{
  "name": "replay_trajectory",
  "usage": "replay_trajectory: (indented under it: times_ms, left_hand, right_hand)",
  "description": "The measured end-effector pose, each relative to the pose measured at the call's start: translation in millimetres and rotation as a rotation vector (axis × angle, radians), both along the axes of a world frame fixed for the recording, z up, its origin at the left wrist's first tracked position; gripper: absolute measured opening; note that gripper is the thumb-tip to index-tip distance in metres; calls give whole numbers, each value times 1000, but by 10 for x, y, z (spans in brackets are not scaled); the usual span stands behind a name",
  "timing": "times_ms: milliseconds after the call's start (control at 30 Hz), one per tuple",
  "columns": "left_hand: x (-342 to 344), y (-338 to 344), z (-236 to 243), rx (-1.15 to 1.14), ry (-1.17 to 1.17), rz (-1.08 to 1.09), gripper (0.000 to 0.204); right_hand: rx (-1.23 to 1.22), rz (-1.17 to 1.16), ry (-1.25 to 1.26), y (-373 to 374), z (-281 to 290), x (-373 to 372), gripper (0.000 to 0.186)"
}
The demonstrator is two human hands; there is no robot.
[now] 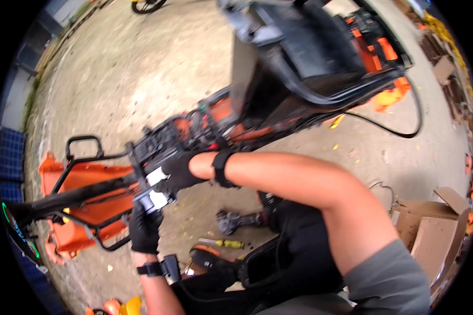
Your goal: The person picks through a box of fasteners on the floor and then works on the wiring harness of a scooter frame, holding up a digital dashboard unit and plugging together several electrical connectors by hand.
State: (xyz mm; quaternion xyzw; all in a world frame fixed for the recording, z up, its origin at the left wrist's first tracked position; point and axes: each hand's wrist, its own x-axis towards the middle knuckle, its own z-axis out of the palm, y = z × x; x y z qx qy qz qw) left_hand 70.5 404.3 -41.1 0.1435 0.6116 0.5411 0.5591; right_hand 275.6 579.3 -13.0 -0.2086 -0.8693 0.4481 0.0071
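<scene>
A stripped black motorbike frame stretches from left to upper right in front of me, with wiring and orange parts along it. At its left part, beside the frame, my gloved left hand grips a small box-like piece with bright white faces from below. My gloved right hand is closed at the piece's upper side, against another white surface. Its fingertips are partly hidden, and blur keeps me from naming the piece. Black bands circle both wrists.
A black storage bin rises from the frame. Orange panels sit at the left, near a wheel. A cordless power tool and yellow-handled screwdriver lie on the concrete by my shoe. An open cardboard box stands right.
</scene>
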Motion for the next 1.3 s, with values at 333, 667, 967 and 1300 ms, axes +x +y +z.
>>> replay_trajectory:
  times_ms: [333,667,967,1300]
  left_hand:
    - [-28,13,-125,92,34,8,41]
    - [-77,-7,-219,137,-184,37,34]
    - [-40,6,-154,147,-105,-36,30]
    - [8,13,-159,73,-50,51,28]
  right_hand:
    - [274,272,-103,9,-36,78,45]
    - [393,276,-30,-37,-183,44,30]
    - [32,147,-21,-33,-406,-93,26]
    - [-43,-45,79,69,-567,-84,25]
